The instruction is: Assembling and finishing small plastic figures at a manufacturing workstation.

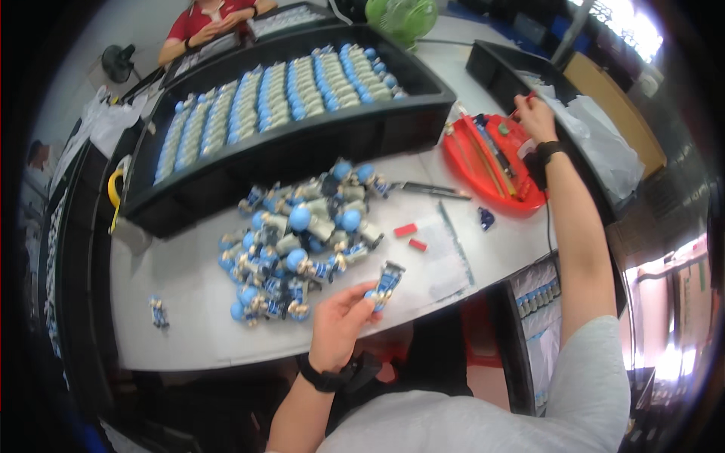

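Observation:
My left hand (338,323) is closed on a small figurine (389,281) with blue and white clothing, held between thumb and fingers over the table's near edge. Left of it lies a heap of similar figurines (300,220) with round light-blue parts. Reaching far right, my right hand (535,117) is closed above the far rim of a red tray (462,160). A bit of red shows at its fingertips, too small to name. Several pens or slim tools (495,155) lie in that tray. One lone figurine (158,312) is at the table's left.
A large black crate (302,136) holds rows of figurines behind the heap. Two red blocks (406,230), a dark slim tool (430,189) and a dark blue piece (485,219) lie on the table. Farther off are a green fan (404,19) and a person in red (204,26).

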### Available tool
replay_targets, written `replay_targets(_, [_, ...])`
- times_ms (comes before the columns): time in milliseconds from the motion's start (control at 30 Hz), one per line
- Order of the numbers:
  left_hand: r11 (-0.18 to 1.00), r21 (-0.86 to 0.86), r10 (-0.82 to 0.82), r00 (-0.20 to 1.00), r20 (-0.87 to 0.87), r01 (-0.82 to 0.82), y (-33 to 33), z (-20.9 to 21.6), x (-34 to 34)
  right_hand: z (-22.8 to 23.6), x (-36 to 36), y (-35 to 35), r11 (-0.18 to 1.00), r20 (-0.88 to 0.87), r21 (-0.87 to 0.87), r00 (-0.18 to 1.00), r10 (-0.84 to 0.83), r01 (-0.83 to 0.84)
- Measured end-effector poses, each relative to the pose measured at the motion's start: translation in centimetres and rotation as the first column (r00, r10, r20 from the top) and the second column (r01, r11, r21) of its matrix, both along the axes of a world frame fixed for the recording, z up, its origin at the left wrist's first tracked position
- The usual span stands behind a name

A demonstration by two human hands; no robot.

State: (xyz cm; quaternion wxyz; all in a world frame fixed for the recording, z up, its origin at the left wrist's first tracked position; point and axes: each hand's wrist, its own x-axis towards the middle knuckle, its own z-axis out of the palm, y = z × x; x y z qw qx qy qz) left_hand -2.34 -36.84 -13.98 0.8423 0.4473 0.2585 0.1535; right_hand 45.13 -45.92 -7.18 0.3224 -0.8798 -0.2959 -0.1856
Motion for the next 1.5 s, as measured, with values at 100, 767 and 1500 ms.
replay_targets(100, [0.999,-0.014,-0.028,0.999,0.033,0.028,-0.1,-0.2,0.9,4.2,-6.0,-1.3,0.981,0.027,0.191,0.999,0.038,-0.043])
replay_targets(767, [0.999,0.007,0.033,0.998,0.052,-0.033,-0.4,-0.6,0.8,1.7,-36.0,-5.0,0.405,0.196,-0.196,0.369,0.909,-0.893])
replay_targets(1500, [0.999,0.012,0.038,0.997,0.063,-0.039,-0.5,-0.5,1.0,0.1,-36.1,-4.6,0.421,0.162,-0.125,0.400,0.902,-0.898])
